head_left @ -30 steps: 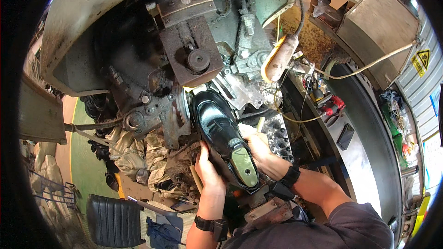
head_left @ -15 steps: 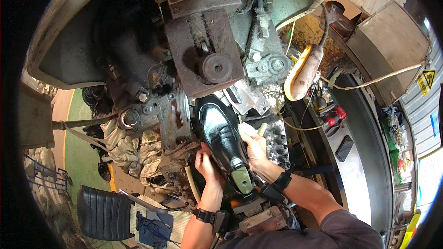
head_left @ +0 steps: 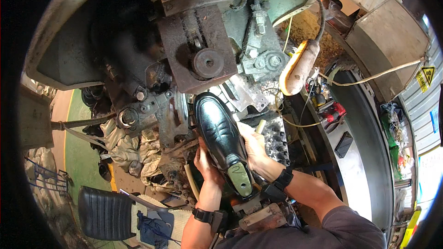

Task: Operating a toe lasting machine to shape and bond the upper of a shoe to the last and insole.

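Observation:
A glossy black leather shoe (head_left: pixel 217 122) sits between my two hands, its toe pointing away under the machine head. A green shoe last (head_left: pixel 240 180) with a hole in it fills the heel opening. My left hand (head_left: pixel 206 165) grips the shoe's left side, fingers partly hidden beneath it. On the other side, my right hand (head_left: pixel 255 146) wraps round the shoe near its middle. Just beyond the toe hangs the machine's heavy dark block with a round knob (head_left: pixel 208 63). Metal plates (head_left: pixel 243 93) stand close to the toe's right.
A work lamp (head_left: pixel 299 68) hangs at the right on its cable. A dark phone (head_left: pixel 343 144) lies on the metal ledge beside a curved dark belt. A red-handled tool (head_left: pixel 336 112) rests farther back. At the left are a black chair (head_left: pixel 105 212) and crumpled pale cloth (head_left: pixel 122 150).
The shoe has come up slightly toward me and tilted, showing more of its top and the green last. Both hands keep their hold. The whole view has shifted a little.

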